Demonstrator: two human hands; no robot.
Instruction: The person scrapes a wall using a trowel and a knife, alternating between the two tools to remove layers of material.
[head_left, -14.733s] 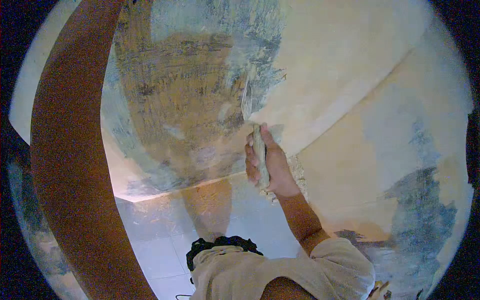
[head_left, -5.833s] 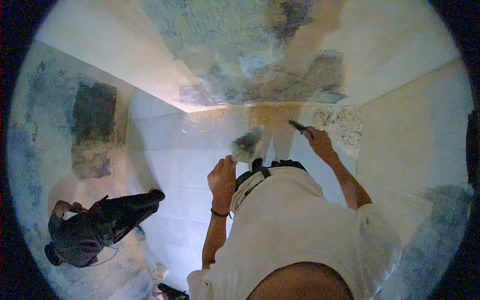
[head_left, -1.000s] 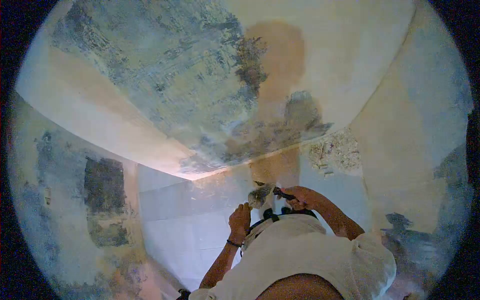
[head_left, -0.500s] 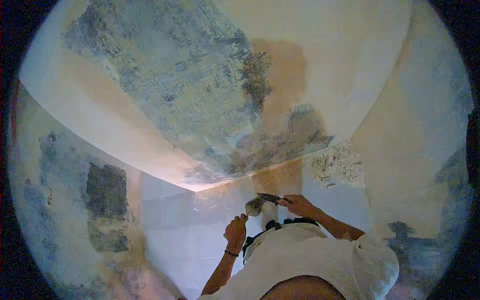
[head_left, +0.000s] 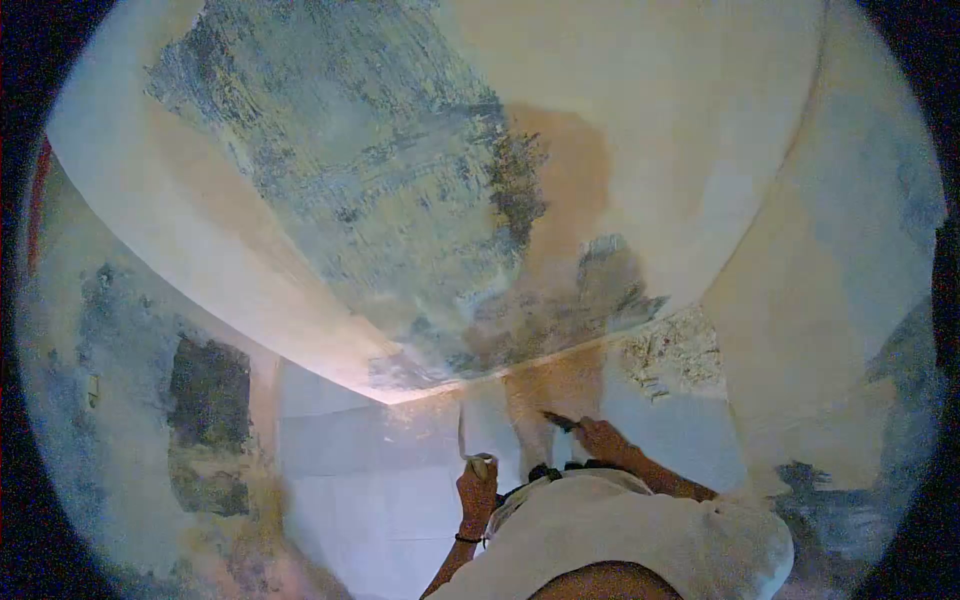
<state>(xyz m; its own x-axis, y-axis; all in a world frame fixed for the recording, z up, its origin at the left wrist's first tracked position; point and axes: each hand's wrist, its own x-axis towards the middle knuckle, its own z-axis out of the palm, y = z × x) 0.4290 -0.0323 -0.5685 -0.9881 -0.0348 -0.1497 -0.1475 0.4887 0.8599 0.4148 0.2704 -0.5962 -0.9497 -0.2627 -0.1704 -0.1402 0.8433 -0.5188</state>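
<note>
My left hand (head_left: pixel 477 492) is closed round the handle of a putty knife (head_left: pixel 461 432), whose thin blade points upward and shows nearly edge-on. A dark band circles that wrist. To the right, my right hand (head_left: pixel 607 443) grips a second, dark tool (head_left: pixel 559 420) that looks like a narrow scraper, its tip pointing left. The two tools are apart from each other, in front of my chest and the light shirt (head_left: pixel 640 520). Neither one visibly touches the wall. Whether filler sits on the blades cannot be made out.
Above spreads a pale surface with a large rough grey-green patch (head_left: pixel 370 180) and a brown stain (head_left: pixel 570 165). Its lit edge meets the wall at a corner (head_left: pixel 395 400). On the right is a crumbly, chipped patch (head_left: pixel 675 352); a dark square patch (head_left: pixel 210 390) marks the left wall.
The two tools have moved apart. My left hand has turned its putty knife from flat to nearly edge-on, blade up. My right hand is slightly lower and farther right. The view has tilted slightly.
</note>
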